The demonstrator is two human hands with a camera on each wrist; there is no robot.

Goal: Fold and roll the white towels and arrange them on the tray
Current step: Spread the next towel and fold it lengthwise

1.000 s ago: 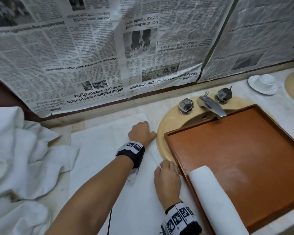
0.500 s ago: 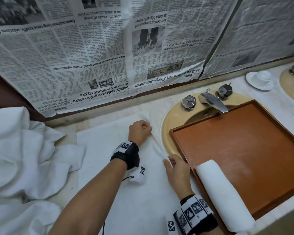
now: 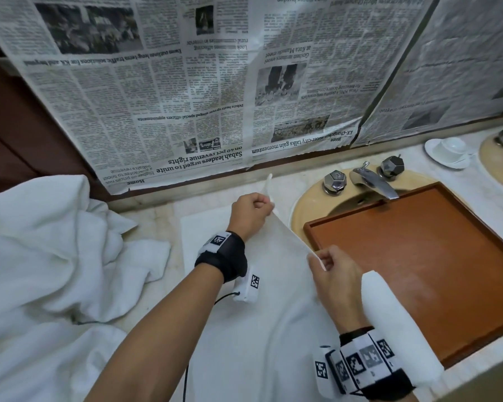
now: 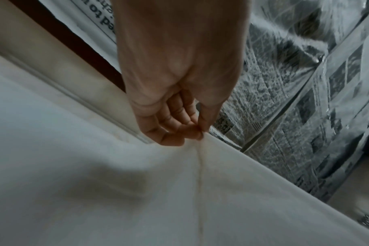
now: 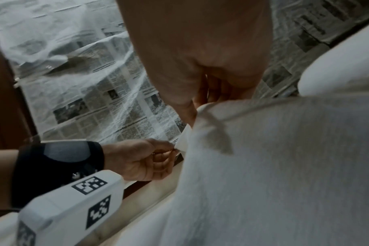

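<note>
A white towel [image 3: 262, 323] lies spread on the counter in front of me, its right edge lifted off the surface. My left hand [image 3: 251, 210] pinches the far corner of that edge, seen close in the left wrist view [image 4: 197, 133]. My right hand [image 3: 330, 264] pinches the near part of the same edge [image 5: 202, 106]. The edge runs taut between the two hands. A brown wooden tray [image 3: 436, 256] sits over the sink on the right. One rolled white towel [image 3: 398, 323] lies along the tray's near left side.
A heap of loose white towels [image 3: 50, 256] fills the left of the counter. Behind the tray stand the chrome tap [image 3: 372, 181] and its two knobs. A white cup on a saucer [image 3: 449, 150] sits far right. Newspaper [image 3: 204, 82] covers the wall behind.
Both hands went from resting on the towel's right edge to pinching it and lifting it up off the counter. The view has shifted slightly left.
</note>
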